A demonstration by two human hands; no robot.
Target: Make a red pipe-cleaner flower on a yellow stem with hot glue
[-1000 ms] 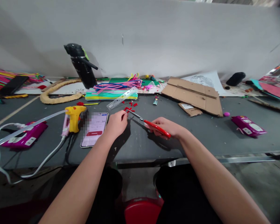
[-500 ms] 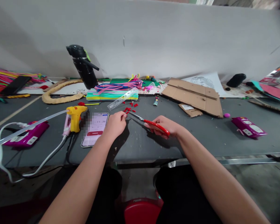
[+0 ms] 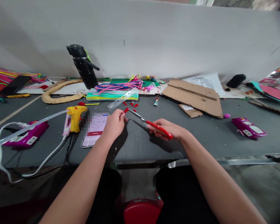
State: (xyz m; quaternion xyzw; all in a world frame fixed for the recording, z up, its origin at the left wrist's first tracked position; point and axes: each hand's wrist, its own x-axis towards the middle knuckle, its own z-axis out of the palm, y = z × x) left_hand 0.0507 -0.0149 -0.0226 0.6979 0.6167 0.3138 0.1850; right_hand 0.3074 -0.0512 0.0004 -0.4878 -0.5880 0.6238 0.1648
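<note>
In the head view my left hand (image 3: 115, 123) is closed in a pinch at the middle of the grey table. A small red piece (image 3: 126, 110) shows at its fingertips, too small to tell its material. My right hand (image 3: 164, 128) is wrapped round the red handles of a pair of scissors (image 3: 157, 128). Their narrow metal blades point left and look closed, with the tips at the red piece by my left fingers. Just beyond lie several short red bits (image 3: 135, 105). A clear ruler (image 3: 122, 99) rests behind my left hand.
Left of my hands are a phone (image 3: 95, 132) with a running timer, a yellow glue gun (image 3: 75, 118) and white cables. Behind lie bundled coloured pipe cleaners (image 3: 121, 86), a black bottle (image 3: 84, 67) and a lighter (image 3: 156, 101). Cardboard (image 3: 193, 95) and a purple packet (image 3: 248, 127) are rightward.
The scissor tips have moved slightly up and left, against the red piece. My right hand has shifted a little right and down, and my left hand slightly left.
</note>
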